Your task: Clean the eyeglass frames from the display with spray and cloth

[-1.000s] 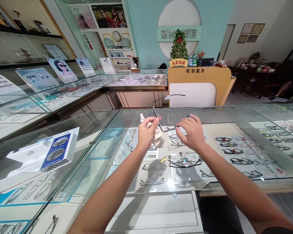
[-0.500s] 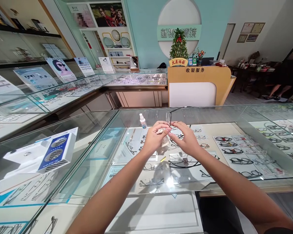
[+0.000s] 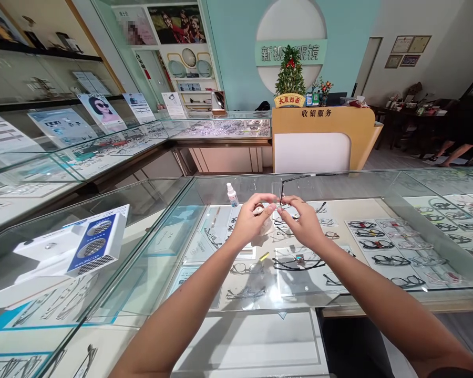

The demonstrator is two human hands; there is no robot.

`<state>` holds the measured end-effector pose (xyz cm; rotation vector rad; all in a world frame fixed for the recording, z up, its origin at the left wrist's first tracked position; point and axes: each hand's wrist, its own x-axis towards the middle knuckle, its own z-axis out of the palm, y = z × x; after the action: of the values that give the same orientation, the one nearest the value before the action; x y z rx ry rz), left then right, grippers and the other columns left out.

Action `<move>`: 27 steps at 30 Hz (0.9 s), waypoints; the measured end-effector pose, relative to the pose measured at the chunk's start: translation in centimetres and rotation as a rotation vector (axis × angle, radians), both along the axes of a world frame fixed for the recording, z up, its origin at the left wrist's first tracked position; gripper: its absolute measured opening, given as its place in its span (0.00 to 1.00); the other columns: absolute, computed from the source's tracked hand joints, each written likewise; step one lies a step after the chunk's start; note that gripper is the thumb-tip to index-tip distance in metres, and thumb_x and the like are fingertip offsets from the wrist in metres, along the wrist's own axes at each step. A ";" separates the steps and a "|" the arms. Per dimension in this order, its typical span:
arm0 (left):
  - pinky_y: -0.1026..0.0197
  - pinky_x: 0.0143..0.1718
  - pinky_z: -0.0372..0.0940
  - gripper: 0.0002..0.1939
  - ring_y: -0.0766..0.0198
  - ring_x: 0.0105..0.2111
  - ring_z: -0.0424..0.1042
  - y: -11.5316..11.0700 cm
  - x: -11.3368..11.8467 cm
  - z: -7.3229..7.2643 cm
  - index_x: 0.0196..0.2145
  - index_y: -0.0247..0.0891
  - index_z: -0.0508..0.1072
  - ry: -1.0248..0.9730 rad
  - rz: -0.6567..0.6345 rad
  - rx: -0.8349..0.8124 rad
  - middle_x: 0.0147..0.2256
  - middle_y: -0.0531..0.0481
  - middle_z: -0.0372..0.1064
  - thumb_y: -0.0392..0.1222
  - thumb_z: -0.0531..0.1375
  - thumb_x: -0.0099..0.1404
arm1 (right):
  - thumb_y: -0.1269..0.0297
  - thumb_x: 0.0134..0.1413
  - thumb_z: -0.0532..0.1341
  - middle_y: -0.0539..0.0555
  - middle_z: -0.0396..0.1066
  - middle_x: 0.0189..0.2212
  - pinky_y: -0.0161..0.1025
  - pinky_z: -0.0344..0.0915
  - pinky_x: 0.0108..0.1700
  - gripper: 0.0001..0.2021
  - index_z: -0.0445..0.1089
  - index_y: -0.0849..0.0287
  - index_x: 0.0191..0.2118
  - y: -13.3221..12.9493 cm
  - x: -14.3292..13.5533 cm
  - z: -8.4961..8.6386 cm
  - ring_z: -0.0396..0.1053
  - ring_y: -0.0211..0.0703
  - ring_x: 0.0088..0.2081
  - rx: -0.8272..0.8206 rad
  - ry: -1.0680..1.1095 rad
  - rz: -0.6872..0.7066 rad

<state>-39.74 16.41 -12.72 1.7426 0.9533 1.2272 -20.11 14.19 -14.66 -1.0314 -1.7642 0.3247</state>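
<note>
Clear glass walls and top enclose the display table (image 3: 360, 209); inside it, rows of mostly black and clear spectacle frames (image 3: 376, 244) lie on white cards. Over the glass, one thin dark-framed pair of eyeglasses (image 3: 282, 189) is held between two hands, a temple arm raised. The left hand (image 3: 250, 221) pinches it and keeps a crumpled off-white cloth (image 3: 265, 228); the right hand (image 3: 302, 219) pinches it opposite. One white plastic bottle (image 3: 233, 196) stands near the left hand, contents not visible. A white-and-blue box (image 3: 90, 244) rests on the adjoining glass case (image 3: 157, 273).
</note>
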 end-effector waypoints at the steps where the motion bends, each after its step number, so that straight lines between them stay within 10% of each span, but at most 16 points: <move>1: 0.61 0.38 0.66 0.19 0.61 0.40 0.72 0.2 -0.2 0.0 0.51 0.42 0.78 0.048 0.070 0.016 0.48 0.46 0.73 0.55 0.65 0.69 | 0.57 0.70 0.62 0.60 0.81 0.53 0.55 0.71 0.60 0.12 0.76 0.54 0.52 0.1 0.1 0.1 0.77 0.57 0.56 0.007 -0.006 -0.026; 6: 0.58 0.38 0.63 0.16 0.55 0.37 0.75 2.0 -2.3 -0.2 0.51 0.44 0.71 0.579 0.369 -0.081 0.38 0.48 0.76 0.54 0.62 0.71 | 0.56 0.72 0.60 0.58 0.81 0.54 0.57 0.69 0.61 0.12 0.77 0.51 0.52 0.4 0.7 0.4 0.76 0.58 0.57 0.035 -0.025 -0.077; 12: 0.48 0.48 0.68 0.22 0.36 0.55 0.77 4.6 -5.4 -0.7 0.55 0.38 0.70 1.127 0.576 -0.304 0.53 0.32 0.79 0.54 0.64 0.70 | 0.56 0.73 0.59 0.57 0.82 0.53 0.56 0.69 0.60 0.11 0.77 0.50 0.48 0.6 0.8 0.3 0.75 0.57 0.57 0.055 -0.019 -0.044; 21: 0.38 0.66 0.59 0.47 0.33 0.71 0.60 7.2 -7.2 -2.1 0.72 0.34 0.55 0.907 0.695 -0.156 0.70 0.25 0.61 0.63 0.66 0.66 | 0.57 0.74 0.58 0.57 0.81 0.51 0.55 0.67 0.60 0.11 0.77 0.51 0.47 0.6 0.8 0.3 0.76 0.55 0.55 0.085 -0.031 -0.036; 27: 0.38 0.61 0.61 0.21 0.33 0.60 0.71 9.2 -7.4 -4.0 0.56 0.40 0.69 0.666 0.646 -0.116 0.53 0.32 0.78 0.46 0.64 0.68 | 0.53 0.74 0.58 0.57 0.81 0.49 0.55 0.67 0.58 0.13 0.78 0.50 0.47 0.2 0.6 0.7 0.75 0.55 0.54 -0.010 0.058 0.015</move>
<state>-47.14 25.57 -16.76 1.8403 2.0540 0.9139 -19.51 14.44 -13.92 -1.0069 -1.7200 0.3697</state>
